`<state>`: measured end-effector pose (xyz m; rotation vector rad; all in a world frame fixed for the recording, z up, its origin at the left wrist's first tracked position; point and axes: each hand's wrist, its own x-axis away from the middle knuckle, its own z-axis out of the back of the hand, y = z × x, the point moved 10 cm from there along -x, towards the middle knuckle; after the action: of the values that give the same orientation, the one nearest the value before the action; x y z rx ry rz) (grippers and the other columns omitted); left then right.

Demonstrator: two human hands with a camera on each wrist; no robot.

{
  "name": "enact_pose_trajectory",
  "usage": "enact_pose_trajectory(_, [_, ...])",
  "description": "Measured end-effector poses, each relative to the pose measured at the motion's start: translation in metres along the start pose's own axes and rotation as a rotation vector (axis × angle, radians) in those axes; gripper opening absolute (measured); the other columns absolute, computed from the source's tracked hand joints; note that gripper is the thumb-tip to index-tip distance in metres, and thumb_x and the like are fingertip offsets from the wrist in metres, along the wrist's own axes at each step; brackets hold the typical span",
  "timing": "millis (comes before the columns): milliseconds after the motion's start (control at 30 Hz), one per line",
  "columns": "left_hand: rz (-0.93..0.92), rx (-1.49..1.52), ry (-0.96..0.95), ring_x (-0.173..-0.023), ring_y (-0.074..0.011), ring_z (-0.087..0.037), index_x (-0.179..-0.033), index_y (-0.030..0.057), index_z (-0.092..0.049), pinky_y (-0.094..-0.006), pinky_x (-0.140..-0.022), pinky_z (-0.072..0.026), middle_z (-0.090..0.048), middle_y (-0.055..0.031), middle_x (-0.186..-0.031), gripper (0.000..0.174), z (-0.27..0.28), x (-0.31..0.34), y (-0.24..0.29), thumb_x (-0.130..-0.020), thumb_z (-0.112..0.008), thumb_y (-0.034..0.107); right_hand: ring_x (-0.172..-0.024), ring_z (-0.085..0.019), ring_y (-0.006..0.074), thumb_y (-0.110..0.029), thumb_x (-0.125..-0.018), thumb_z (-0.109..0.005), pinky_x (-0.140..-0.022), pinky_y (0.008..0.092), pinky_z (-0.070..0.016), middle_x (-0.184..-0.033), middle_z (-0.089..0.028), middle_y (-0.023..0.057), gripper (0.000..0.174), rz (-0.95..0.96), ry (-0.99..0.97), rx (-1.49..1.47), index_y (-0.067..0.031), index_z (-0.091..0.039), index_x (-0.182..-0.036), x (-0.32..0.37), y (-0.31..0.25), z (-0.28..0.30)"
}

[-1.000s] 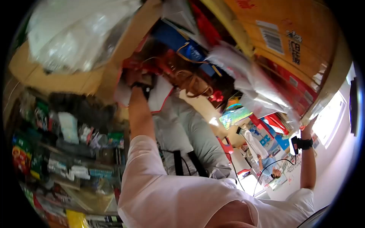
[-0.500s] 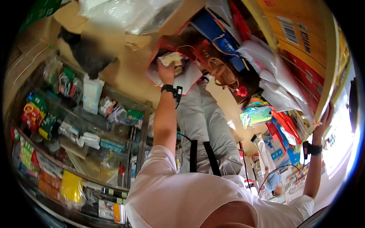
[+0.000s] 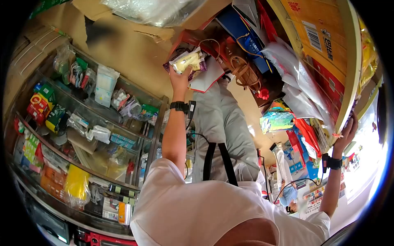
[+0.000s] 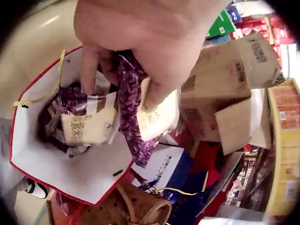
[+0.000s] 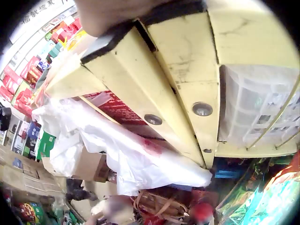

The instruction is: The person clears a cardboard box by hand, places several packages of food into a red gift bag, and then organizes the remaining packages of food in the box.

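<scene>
My left hand is raised overhead and grips a bunch of snack packets, clear with purple edges and pale yellow contents. In the left wrist view the packets hang from my fingers just over the mouth of a white paper bag with red trim. That bag sits among stacked goods behind the packets. Far to the right, my right hand curls over the edge of a cream shelf board. The board's underside fills the right wrist view.
A glass display cabinet full of small packaged goods stands at the left. Cardboard boxes, white plastic bags, a brown strapped handbag and blue bags crowd the shelf overhead. Grey fabric hangs in the middle.
My left hand was reaching into the white bag; it has drawn back holding the packets, which are out of the bag. My right hand stays on the shelf edge.
</scene>
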<state>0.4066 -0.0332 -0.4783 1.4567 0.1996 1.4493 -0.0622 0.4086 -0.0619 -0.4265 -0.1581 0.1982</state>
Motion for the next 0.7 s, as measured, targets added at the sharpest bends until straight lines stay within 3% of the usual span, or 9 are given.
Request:
enact_pose_trajectory(33, [0.032, 0.172, -0.054, -0.110, -0.0215, -0.062, -0.133, -0.0065, -0.046, -0.0331, -0.095, -0.0494, -0.064, -0.0148, -0.123, 0.066, 0.002, 0.011, 0.009, -0.082, -0.082, 0.014, -0.125, -0.053, 0.0239, -0.023, -0.109, -0.042, -0.111, 0.0368, -0.0365, -0.135, -0.058, 0.0127, 0.039, -0.002, -0.005, -0.007, 0.0008, -0.055, -0.136, 0.000, 0.002, 0.000])
enact_pose_trajectory(100, [0.024, 0.049, -0.050, -0.109, -0.0187, -0.063, -0.136, -0.0021, -0.045, -0.0312, -0.093, -0.0515, -0.063, -0.0121, -0.124, 0.062, 0.025, 0.039, 0.047, -0.085, -0.079, 0.009, -0.124, -0.054, 0.0244, -0.023, -0.109, -0.042, -0.110, 0.0371, -0.0371, -0.134, -0.058, 0.0126, 0.038, 0.087, 0.003, 0.089, 0.0008, -0.056, -0.135, -0.001, 0.000, 0.001])
enact_pose_trajectory(167, [0.187, 0.297, -0.119, -0.107, -0.0179, -0.063, -0.135, -0.0001, -0.046, -0.0314, -0.093, -0.0531, -0.063, -0.0119, -0.124, 0.059, 0.039, 0.062, 0.054, -0.086, -0.078, 0.006, -0.124, -0.053, 0.0242, -0.022, -0.109, -0.041, -0.110, 0.0365, -0.0371, -0.134, -0.058, 0.0133, 0.038, 0.101, -0.017, 0.066, 0.0004, -0.056, -0.135, -0.001, 0.002, 0.000])
enact_pose_trajectory(367, [0.193, 0.366, -0.195, -0.109, -0.0231, -0.065, -0.134, 0.0007, -0.046, -0.0371, -0.093, -0.0562, -0.063, -0.0117, -0.122, 0.057, 0.089, 0.115, 0.117, -0.085, -0.073, -0.004, -0.117, -0.056, 0.0223, -0.019, -0.107, -0.042, -0.104, 0.0344, -0.0404, -0.128, -0.061, 0.0125, 0.035, 0.234, -0.013, 0.156, 0.0005, -0.060, -0.130, -0.002, -0.017, -0.007])
enact_pose_trajectory(500, [0.210, 0.477, -0.307, -0.113, -0.0249, -0.065, -0.138, 0.0041, -0.041, -0.0372, -0.092, -0.0564, -0.060, -0.0119, -0.126, 0.067, 0.092, 0.146, 0.148, -0.079, -0.070, -0.011, -0.117, -0.058, 0.0254, -0.019, -0.106, -0.046, -0.105, 0.0361, -0.0404, -0.125, -0.064, 0.0142, 0.033, 0.195, 0.025, 0.050, 0.0009, -0.063, -0.126, 0.000, -0.025, -0.006])
enact_pose_trajectory(600, [0.056, 0.194, -0.316, -0.111, -0.0195, -0.060, -0.128, 0.0064, -0.045, -0.0343, -0.094, -0.0524, -0.056, -0.0062, -0.117, 0.073, 0.087, 0.165, 0.198, -0.066, -0.081, -0.006, -0.119, -0.057, 0.0224, -0.016, -0.106, -0.049, -0.105, 0.0338, -0.0411, -0.127, -0.062, 0.0134, 0.030, 0.214, 0.069, -0.046, 0.0014, -0.062, -0.127, 0.007, -0.052, -0.007])
enact_pose_trajectory(633, [0.057, 0.177, -0.316, -0.111, -0.0195, -0.060, -0.128, 0.0064, -0.045, -0.0343, -0.094, -0.0524, -0.056, -0.0062, -0.117, 0.073, 0.089, 0.173, 0.206, -0.066, -0.081, -0.006, -0.119, -0.057, 0.0220, -0.015, -0.105, -0.051, -0.105, 0.0341, -0.0410, -0.127, -0.062, 0.0130, 0.029, 0.320, 0.133, 0.120, 0.0016, -0.063, -0.126, 0.017, -0.083, 0.000])
enact_pose_trajectory(667, [-0.151, 0.043, -0.357, -0.107, -0.0175, -0.057, -0.124, 0.0073, -0.046, -0.0335, -0.093, -0.0501, -0.053, -0.0047, -0.113, 0.073, 0.085, 0.179, 0.232, -0.063, -0.085, -0.001, -0.119, -0.057, 0.0216, -0.013, -0.104, -0.052, -0.106, 0.0344, -0.0409, -0.127, -0.063, 0.0126, 0.027, 0.429, 0.202, 0.284, 0.0017, -0.063, -0.125, 0.028, -0.113, 0.001])
enact_pose_trajectory(700, [-0.216, 0.001, -0.361, -0.106, -0.0179, -0.057, -0.122, 0.0071, -0.047, -0.0335, -0.093, -0.0499, -0.054, -0.0049, -0.112, 0.071, 0.085, 0.185, 0.246, -0.062, -0.086, 0.000, -0.114, -0.059, 0.0202, -0.009, -0.103, -0.054, -0.101, 0.0356, -0.0450, -0.126, -0.063, 0.0136, 0.025, 0.430, 0.199, 0.084, 0.0011, -0.064, -0.123, 0.040, -0.128, 0.002])
